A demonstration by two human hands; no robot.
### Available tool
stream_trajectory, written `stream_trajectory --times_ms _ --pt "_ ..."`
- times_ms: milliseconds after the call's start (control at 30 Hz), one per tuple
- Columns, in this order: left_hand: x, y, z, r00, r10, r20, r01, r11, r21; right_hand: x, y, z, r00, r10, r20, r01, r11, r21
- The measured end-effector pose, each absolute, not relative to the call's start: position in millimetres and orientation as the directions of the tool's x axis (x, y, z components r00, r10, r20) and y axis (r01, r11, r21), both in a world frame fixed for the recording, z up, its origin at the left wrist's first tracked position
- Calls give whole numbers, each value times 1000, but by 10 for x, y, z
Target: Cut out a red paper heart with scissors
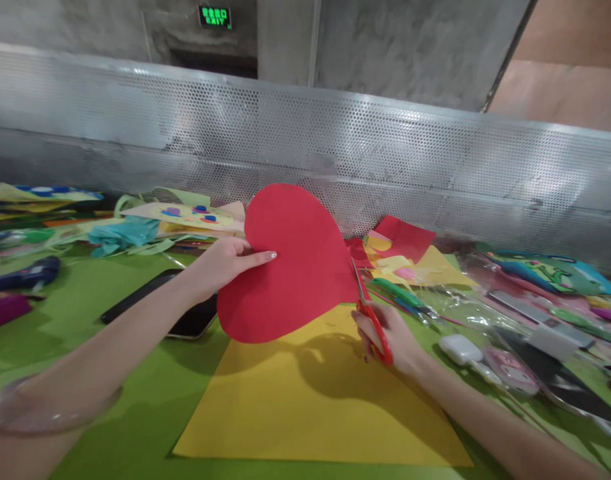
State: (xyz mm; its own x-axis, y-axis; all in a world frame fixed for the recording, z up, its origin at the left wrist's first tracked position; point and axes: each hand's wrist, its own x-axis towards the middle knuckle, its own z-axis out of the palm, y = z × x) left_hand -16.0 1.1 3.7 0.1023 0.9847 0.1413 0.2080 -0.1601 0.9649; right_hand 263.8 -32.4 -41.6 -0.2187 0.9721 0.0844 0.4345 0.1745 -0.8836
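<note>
A red paper heart [295,267] is raised above the table, tilted on its side with its point toward the right. My left hand [230,263] pinches it near the notch, thumb on the front face and the other fingers partly behind. In my right hand [385,333] are scissors with red-orange handles [374,327]. Their blades [356,277] point up along the heart's right edge, close to its point; whether they touch the paper I cannot tell. Below both hands a yellow sheet of paper [310,407] lies flat, with their shadow on it.
A black tablet or phone [195,317] lies left, partly behind my forearm. Red and yellow paper scraps [405,240] and a green cutter [398,292] lie behind my right hand. A white earphone case [459,349] and a phone [560,373] are rightward. A perforated metal panel [285,140] stands behind.
</note>
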Motion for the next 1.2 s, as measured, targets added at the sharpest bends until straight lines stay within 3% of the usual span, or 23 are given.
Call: stream_trajectory --times_ms 433,767,1200 --pt "-153 -53 56 142 975 169 187 -194 963 2620 -334 -383 -176 981 83 482 159 -862" --pt "-114 -128 106 170 976 136 197 -169 966 2663 -315 -402 -239 964 114 389 203 -898" --pt "-126 -26 33 133 985 110 227 -138 964 2639 -325 -392 -234 967 102 398 191 -897"
